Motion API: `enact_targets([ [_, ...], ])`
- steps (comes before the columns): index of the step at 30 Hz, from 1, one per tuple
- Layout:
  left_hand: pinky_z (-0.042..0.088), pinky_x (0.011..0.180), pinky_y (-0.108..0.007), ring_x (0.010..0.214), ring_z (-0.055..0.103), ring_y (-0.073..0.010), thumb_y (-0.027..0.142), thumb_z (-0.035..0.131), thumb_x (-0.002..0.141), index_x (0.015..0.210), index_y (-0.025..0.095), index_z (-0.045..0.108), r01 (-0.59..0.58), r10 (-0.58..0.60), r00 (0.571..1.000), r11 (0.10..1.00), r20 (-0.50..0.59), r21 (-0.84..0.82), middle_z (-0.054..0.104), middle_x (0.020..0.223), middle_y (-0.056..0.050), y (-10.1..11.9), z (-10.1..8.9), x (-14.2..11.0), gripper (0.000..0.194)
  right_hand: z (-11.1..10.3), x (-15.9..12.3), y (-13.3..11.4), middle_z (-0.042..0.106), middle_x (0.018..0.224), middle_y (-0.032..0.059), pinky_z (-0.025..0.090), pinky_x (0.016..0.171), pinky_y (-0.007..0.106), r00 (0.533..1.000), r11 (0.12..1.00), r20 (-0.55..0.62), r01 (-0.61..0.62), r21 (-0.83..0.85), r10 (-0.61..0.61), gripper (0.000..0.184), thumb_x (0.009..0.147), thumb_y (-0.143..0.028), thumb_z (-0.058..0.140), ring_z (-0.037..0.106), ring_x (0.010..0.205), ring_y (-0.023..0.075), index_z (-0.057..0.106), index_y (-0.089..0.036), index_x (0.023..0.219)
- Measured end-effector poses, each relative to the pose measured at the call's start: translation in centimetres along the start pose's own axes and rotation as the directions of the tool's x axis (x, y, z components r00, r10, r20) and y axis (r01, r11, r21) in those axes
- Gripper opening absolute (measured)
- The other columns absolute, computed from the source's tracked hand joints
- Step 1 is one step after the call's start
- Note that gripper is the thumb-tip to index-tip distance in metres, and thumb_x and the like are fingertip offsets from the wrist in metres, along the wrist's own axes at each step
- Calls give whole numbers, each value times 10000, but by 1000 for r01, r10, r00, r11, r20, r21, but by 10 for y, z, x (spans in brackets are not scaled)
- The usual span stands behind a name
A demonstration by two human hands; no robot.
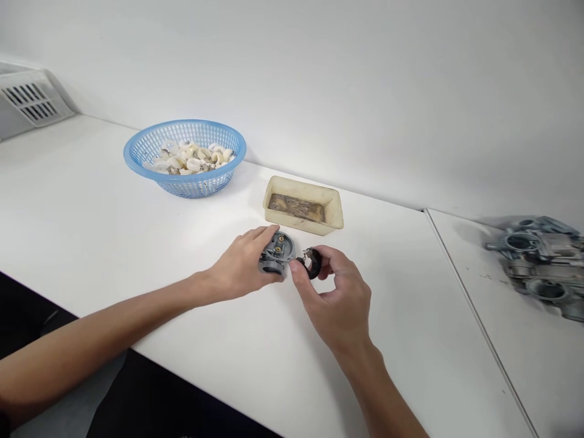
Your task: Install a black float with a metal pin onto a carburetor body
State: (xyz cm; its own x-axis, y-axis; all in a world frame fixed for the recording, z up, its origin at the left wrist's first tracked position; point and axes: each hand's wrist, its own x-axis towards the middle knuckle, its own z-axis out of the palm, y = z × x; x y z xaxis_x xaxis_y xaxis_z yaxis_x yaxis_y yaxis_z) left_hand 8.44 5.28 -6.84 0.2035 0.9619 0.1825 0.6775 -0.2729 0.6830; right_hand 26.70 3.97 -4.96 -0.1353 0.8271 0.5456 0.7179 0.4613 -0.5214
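A grey metal carburetor body (283, 246) rests on the white table, its open bowl side facing up with brass jets showing inside. My left hand (244, 261) is closed around its left side. Between the thumb and fingers of my right hand (337, 292) is a black curved carburetor float (313, 264) with a small metal bracket. The float is just to the right of the carburetor body, and my right thumb tip is close to the body's edge. Part of the body is hidden by my left hand.
Behind my hands stands a cream plastic tray (303, 222) with many thin metal pins. A blue mesh basket (185, 186) at the back left holds white and yellowish curved floats. Several carburetors (542, 261) lie at the right, past a table seam. A white slotted crate (34, 100) is far left.
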Motion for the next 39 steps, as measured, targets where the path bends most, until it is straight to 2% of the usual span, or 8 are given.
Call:
enact_targets([
  [5,499,1010,-577,1253,541,-415,492,987,405,1349,153,394,92,-84,993,991,-85,94,482,1417,-213,10,3,-11,1166,3,-1,0,599,658,-11,484,614,300,999,995,-33,19,-96,-23,340,885,-520,673,544,593,153,648,-183,918],
  [7,481,1026,-584,1273,521,-425,490,987,433,1410,135,337,121,-118,992,983,-36,137,475,1438,-234,14,-1,-16,1226,3,-1,0,586,642,-13,472,596,293,1000,994,-18,5,-106,-7,347,893,-532,660,544,584,153,650,-186,911],
  [11,406,1082,-616,1311,485,-437,431,902,632,1466,133,326,162,-176,982,968,61,189,503,1446,-228,14,-23,-13,1057,1,1,2,601,646,-3,474,586,299,998,993,31,54,-105,-51,348,902,-530,659,537,570,155,652,-183,912],
  [16,384,1094,-568,1257,544,-361,423,851,661,1273,236,528,109,-96,973,993,208,-53,629,1325,-87,5,-37,5,717,8,2,11,658,751,30,525,698,354,987,981,-22,157,-113,-160,335,931,-518,646,589,677,193,679,-197,1025],
  [28,484,992,-487,1087,644,-291,432,800,709,1244,241,482,169,-148,985,930,88,-326,685,1145,-64,-3,-9,6,651,8,5,12,618,1003,59,571,743,372,999,999,-17,-37,-30,36,385,882,-509,718,615,897,227,717,-248,1165],
  [34,390,1119,-608,1389,417,-429,480,919,538,1481,156,290,159,-147,987,965,72,-211,414,1513,-246,4,-14,-8,1178,6,6,2,573,947,53,426,442,241,983,981,20,-182,72,181,351,869,-512,711,586,819,193,731,-265,1118],
  [37,244,1186,-677,1531,175,-448,454,904,573,1555,208,205,47,-33,993,991,111,-124,138,1672,-224,1,-27,-6,1230,6,5,2,574,932,52,440,445,237,983,979,36,-183,95,180,341,849,-515,729,580,818,192,730,-247,1061],
  [39,196,1192,-689,1554,166,-413,350,855,662,1563,302,238,-73,104,964,989,245,-131,165,1691,-151,-3,-39,1,1093,6,4,3,577,932,56,448,453,246,984,980,39,-177,88,174,353,848,-522,729,582,815,196,731,-244,1066],
])
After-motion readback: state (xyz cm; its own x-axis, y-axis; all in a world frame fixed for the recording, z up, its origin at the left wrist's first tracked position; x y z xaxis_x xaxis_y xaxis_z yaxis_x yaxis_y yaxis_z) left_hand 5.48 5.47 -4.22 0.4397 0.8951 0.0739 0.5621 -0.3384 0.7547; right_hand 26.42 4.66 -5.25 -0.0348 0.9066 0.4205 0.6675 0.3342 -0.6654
